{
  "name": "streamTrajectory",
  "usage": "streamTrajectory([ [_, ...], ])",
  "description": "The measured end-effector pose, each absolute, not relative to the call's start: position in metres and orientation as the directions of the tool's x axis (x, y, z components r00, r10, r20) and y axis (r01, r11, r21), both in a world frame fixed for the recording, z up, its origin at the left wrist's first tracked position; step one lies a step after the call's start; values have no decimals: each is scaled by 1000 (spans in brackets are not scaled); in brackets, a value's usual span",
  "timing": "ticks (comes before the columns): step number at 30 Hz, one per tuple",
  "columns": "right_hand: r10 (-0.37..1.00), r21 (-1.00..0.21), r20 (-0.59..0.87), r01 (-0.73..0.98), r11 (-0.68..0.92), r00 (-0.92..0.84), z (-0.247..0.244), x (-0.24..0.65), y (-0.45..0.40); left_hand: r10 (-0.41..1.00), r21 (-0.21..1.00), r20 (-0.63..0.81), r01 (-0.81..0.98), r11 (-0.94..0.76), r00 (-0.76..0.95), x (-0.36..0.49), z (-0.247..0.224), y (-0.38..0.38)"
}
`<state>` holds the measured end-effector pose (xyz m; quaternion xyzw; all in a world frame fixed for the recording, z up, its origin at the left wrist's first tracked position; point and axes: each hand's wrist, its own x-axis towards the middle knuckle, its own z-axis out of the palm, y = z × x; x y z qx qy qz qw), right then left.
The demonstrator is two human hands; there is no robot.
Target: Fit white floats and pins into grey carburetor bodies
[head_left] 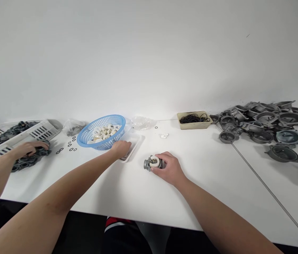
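My right hand [168, 169] grips a small cast-metal housing [147, 164] with a white round part [154, 162] on top, resting on the white table [212, 176]. My left hand [121, 149] reaches across and lies on a shallow white tray [134, 148], its fingers hiding what is inside. Just behind that hand stands a blue plastic mesh basket [101, 121] full of small white parts.
A co-worker's hand [28, 149] rests on dark parts beside a white slotted crate [32, 132]. Loose black O-rings [71, 146] lie nearby. Further right are a clear plastic bag [142, 122], a beige tray of black O-rings [194, 115], and a heap of grey cast housings [265, 121].
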<state>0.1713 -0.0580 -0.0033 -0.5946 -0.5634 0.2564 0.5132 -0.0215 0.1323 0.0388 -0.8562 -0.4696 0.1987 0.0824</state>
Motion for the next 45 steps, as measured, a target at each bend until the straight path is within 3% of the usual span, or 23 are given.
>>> streamTrajectory([
  [6,923,-896,301,403,188,239,-6,172,-57,871,-247,-194,836,-489,452,-18,44,140],
  [12,922,-894,302,408,186,243,-4,172,-58,907,-30,42,908,-417,418,-19,79,106],
  [14,925,-893,294,416,174,243,-2,171,-59,908,128,125,901,-414,400,-20,82,78],
  [18,923,-883,297,438,168,245,-1,171,-59,915,651,291,643,-403,280,-20,60,21],
  [20,920,-879,309,443,178,243,-1,171,-59,926,776,302,505,-378,228,-17,42,2],
  [23,918,-876,316,446,186,238,-2,172,-59,940,856,285,391,-338,190,-11,20,-16],
  [29,913,-875,326,445,193,244,-2,170,-60,909,835,377,359,-417,178,-3,5,-27],
  [37,909,-865,329,469,181,256,-1,167,-63,762,623,604,457,-634,234,3,4,-29],
  [45,901,-864,339,467,186,270,-2,166,-63,631,415,742,586,-696,225,7,4,-34],
])
